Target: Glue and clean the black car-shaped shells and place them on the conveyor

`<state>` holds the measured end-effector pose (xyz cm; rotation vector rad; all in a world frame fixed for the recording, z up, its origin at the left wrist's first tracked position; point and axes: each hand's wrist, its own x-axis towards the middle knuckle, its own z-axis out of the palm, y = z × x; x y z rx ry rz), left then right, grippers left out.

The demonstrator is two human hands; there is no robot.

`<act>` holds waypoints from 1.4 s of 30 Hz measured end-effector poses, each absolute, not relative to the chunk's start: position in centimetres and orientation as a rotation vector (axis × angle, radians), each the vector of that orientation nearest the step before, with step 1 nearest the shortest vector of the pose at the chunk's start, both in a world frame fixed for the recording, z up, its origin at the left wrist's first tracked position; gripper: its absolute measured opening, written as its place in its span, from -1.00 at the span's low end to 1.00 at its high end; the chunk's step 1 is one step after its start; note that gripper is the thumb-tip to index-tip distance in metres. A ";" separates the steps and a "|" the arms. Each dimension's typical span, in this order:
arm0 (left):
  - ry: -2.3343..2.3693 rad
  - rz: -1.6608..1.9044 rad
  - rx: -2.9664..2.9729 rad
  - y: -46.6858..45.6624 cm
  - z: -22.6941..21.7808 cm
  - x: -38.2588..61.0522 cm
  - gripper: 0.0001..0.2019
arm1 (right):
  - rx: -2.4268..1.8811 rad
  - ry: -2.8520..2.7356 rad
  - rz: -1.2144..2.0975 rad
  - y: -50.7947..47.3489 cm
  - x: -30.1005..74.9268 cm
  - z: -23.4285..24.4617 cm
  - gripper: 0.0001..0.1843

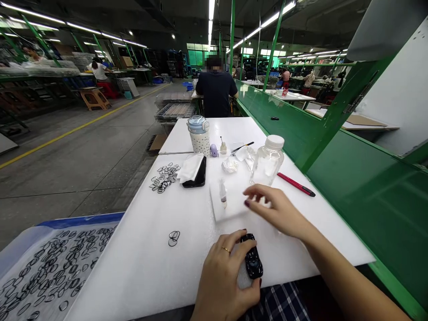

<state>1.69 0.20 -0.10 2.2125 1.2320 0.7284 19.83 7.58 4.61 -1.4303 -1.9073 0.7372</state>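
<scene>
**Bright, even overhead light, with wide-angle bending at the edges**

Ceiling tubes [210,18] above the white table [140,272] light it flatly, leaving only a faint shadow under the right hand [277,211]. Glare sits on the bottle [267,162] on the table and on the green panel [277,116] beyond it. Past the table, the far room dims and its lines bow outward; a mosaic blurs the head [214,63] ahead.

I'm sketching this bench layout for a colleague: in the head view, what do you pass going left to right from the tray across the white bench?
tray of black rings → ring pile → black phone → vial → plastic bottle → red tool
</scene>
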 end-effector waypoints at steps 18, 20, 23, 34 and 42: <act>1.576 1.030 1.960 0.3 0.3 -5.6 -0.79 | -1.491 -1.002 0.925 5.2 29.4 0.6 -0.84; 1.857 1.089 1.886 1.1 0.0 -7.8 -0.75 | -1.387 -0.837 0.665 5.3 30.1 1.6 -0.90; 2.084 0.913 1.851 2.4 -0.6 -10.2 -0.65 | -1.200 -0.758 0.353 6.5 29.7 4.8 -0.90; 2.102 0.888 1.800 2.8 -1.2 -11.1 -0.68 | -1.235 -1.798 -0.251 14.6 24.8 9.9 -0.74; 1.957 1.112 1.756 1.8 -0.5 -10.2 -0.84 | -1.321 -1.135 0.259 13.9 26.9 5.7 -0.41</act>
